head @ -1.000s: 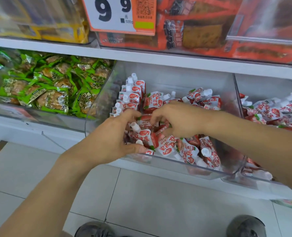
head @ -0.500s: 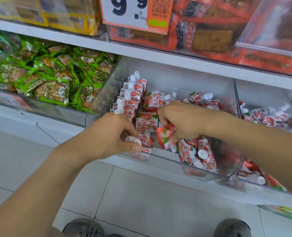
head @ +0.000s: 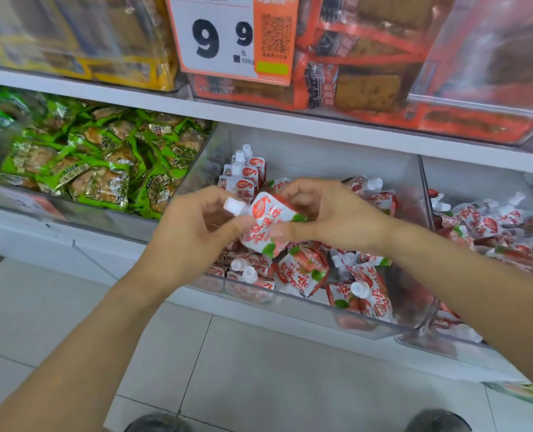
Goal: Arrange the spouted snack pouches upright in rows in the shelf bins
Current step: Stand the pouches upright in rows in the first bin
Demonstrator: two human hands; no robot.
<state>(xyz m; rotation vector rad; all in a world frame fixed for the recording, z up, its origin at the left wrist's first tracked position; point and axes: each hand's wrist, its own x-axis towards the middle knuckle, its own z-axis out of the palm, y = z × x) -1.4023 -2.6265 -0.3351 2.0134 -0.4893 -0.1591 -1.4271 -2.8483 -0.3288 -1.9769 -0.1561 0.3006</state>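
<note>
Both hands hold one red-and-white spouted pouch (head: pixel 266 224) above the clear middle bin (head: pixel 318 310). My left hand (head: pixel 196 226) pinches it near the white cap, which points left. My right hand (head: pixel 330 213) grips its right side. The pouch lies tilted, its cap end up and left. A row of upright pouches (head: pixel 243 173) stands along the bin's left wall. Loose pouches (head: pixel 352 285) lie in a heap on the bin's right and front.
A second clear bin (head: pixel 489 226) to the right holds more of the same pouches in a jumble. Green snack packs (head: pixel 103 163) fill the bin on the left. A shelf above carries orange and yellow packs and a price tag (head: pixel 227 39). Tiled floor lies below.
Both hands have risen out of the heap with one pouch held between them; earlier they were down among the pouches in the bin. The view has shifted slightly.
</note>
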